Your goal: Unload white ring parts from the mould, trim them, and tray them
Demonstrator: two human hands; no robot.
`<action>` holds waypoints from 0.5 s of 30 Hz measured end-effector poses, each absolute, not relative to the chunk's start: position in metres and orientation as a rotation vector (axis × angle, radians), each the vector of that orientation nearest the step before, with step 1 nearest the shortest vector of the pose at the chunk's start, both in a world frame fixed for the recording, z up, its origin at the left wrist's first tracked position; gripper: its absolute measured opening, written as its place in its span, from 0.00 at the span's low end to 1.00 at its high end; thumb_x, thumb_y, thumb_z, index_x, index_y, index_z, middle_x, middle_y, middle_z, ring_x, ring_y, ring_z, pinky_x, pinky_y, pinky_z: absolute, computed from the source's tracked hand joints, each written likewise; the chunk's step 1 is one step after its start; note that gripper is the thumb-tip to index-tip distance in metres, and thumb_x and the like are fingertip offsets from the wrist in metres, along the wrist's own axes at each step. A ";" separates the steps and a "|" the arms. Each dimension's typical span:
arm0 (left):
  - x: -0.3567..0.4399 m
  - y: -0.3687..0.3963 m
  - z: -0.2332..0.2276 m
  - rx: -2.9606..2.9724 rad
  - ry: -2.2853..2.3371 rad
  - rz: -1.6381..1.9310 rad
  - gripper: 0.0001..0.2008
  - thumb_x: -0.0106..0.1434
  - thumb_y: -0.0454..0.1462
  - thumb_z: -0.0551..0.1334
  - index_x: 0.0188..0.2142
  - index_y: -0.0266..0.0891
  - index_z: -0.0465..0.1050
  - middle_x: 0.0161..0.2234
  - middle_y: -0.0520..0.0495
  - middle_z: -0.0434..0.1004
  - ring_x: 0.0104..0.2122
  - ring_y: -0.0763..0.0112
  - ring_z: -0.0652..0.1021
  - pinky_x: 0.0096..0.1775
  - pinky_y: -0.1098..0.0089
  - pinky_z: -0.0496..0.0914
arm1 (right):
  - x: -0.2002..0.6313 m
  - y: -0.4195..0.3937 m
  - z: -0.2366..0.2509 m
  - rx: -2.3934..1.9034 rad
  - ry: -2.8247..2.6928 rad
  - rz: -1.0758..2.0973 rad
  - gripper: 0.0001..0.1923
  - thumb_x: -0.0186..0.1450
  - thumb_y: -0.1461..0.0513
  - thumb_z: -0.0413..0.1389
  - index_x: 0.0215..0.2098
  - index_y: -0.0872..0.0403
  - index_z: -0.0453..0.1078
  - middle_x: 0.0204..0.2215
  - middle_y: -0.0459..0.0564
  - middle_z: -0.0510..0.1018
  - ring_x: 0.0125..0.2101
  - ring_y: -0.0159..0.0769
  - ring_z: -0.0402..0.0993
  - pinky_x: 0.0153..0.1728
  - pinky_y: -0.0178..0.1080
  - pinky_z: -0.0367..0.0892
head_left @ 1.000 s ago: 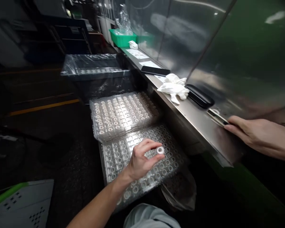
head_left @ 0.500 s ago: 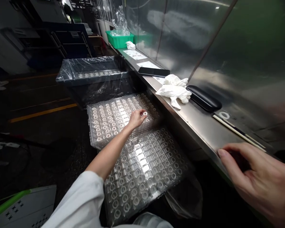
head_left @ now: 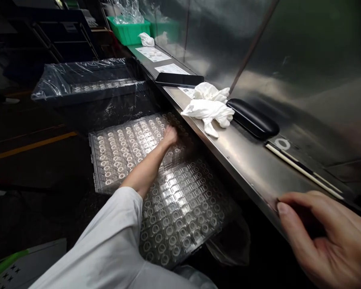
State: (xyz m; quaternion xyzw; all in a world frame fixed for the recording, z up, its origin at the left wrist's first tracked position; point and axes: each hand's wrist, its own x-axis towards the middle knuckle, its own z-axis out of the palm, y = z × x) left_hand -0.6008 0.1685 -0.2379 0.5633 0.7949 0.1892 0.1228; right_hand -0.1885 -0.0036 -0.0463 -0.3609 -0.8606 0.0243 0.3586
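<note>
My left hand [head_left: 170, 135] reaches over the far right part of a clear plastic blister tray [head_left: 93, 160] filled with rows of small white rings [head_left: 119, 164]. Its fingers point away from me into shadow and blur, so whether they still hold a ring is hidden. Joined in front of the tray is its clear moulded lid [head_left: 180, 216], patterned with round cells. My right hand [head_left: 327, 233] is at the near edge of the metal ledge [head_left: 243, 160], thumb and forefinger tips pinched together. What may be between those tips is too small to make out.
On the ledge lie white gloves or cloths [head_left: 212, 110], a black phone [head_left: 179, 79], a black case [head_left: 252, 118], a white ring [head_left: 282, 144], thin sticks [head_left: 303, 170] and printed papers [head_left: 153, 53]. A green bin [head_left: 129, 32] stands at the back; a plastic-lined dark crate [head_left: 90, 94] is beyond the tray.
My left hand has moved slightly farther over the tray, and the ring visible in its fingertips is now out of sight. My right thumb and forefinger tips are closer together. The view has shifted.
</note>
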 end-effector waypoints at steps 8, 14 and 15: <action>-0.601 0.167 -0.225 1.618 2.352 0.478 0.11 0.63 0.34 0.70 0.44 0.30 0.77 0.52 0.35 0.78 0.61 0.48 0.72 0.64 0.43 0.65 | -0.189 -0.005 -0.042 -0.903 -2.283 -0.053 0.07 0.65 0.64 0.64 0.41 0.48 0.73 0.30 0.43 0.80 0.28 0.33 0.76 0.32 0.39 0.69; -0.577 0.100 -0.211 1.666 2.272 0.855 0.16 0.69 0.38 0.64 0.52 0.30 0.77 0.51 0.35 0.78 0.55 0.55 0.76 0.61 0.57 0.68 | -0.192 -0.007 -0.040 -0.929 -2.302 -0.083 0.01 0.68 0.63 0.61 0.39 0.52 0.74 0.32 0.45 0.79 0.30 0.31 0.75 0.34 0.36 0.67; -0.566 0.077 -0.216 1.656 2.252 0.904 0.16 0.71 0.39 0.61 0.54 0.33 0.76 0.50 0.38 0.79 0.51 0.60 0.77 0.58 0.60 0.71 | -0.192 -0.007 -0.040 -0.926 -2.297 -0.075 0.02 0.68 0.63 0.61 0.39 0.53 0.74 0.32 0.46 0.79 0.30 0.31 0.75 0.34 0.36 0.67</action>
